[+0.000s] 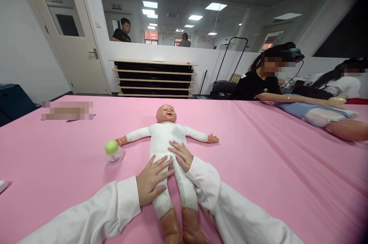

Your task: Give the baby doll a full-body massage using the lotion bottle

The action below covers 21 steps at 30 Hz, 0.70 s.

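A baby doll (168, 138) with a white cloth body lies on its back, its arms stretched out and its head away from me. My left hand (152, 180) rests with spread fingers on the doll's hip and upper thigh at the left. Over the lower belly, on the right side, lies my right hand (181, 156), its fingers extended. Neither hand grips anything. A clear jar with a green lid (114, 153) stands beside the doll's hand at the left.
Pink cloth (258, 182) covers the table. At the right, a person (258, 79) touches another doll (345, 130) with a blue cloth. A blurred item (67, 110) lies at the far left. A white object (3, 186) shows at the left edge. Shelves (155, 79) stand behind.
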### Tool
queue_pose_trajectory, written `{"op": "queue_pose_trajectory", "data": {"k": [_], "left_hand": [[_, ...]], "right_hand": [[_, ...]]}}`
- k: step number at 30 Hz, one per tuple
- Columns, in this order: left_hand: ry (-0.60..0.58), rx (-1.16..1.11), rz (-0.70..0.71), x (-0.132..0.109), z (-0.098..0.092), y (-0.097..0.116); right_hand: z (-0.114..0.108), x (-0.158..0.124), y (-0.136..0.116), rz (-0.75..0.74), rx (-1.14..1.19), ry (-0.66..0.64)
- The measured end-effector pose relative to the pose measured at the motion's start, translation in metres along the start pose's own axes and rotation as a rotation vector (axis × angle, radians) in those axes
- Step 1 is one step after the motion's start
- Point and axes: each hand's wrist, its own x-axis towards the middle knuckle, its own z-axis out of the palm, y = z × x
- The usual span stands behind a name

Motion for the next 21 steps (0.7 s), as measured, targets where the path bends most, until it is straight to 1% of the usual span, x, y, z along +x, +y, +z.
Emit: {"op": "queue_pose_trajectory", "data": {"k": [4,11,15,21], "left_hand": [[-0.042,-0.063,0.057,-0.007,-0.001,0.018],[-0.101,-0.218,0.190,-0.009,-0.005,0.042],[-0.073,-0.225,0.215,-0.013,-0.004,0.051],[-0.008,-0.186,0.245,-0.018,0.008,0.058]], "right_hand": [[-0.001,-0.001,0.001,-0.009,0.012,0.005],[-0.002,-0.001,0.000,-0.002,0.038,0.015],[0.000,-0.002,0.002,0.004,0.036,0.015],[0.007,-0.002,0.009,-0.015,0.057,0.052]]}}
